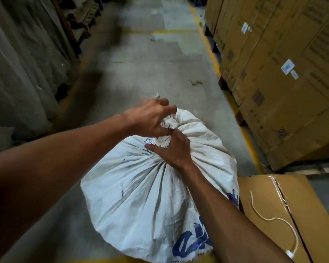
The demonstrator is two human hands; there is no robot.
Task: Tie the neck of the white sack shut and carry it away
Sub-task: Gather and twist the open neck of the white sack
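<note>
I hold the white sack (156, 188) upright on the floor (141, 69). My left hand (150, 118) grips the bunched top of the neck (169, 122); my right hand (171, 149) clamps the gathers below it. A loose string (273, 219) lies on the flat carton (285, 215) beside the sack. Risk: if either grip slackens, I judge the gathers spread and the neck reopens.
</note>
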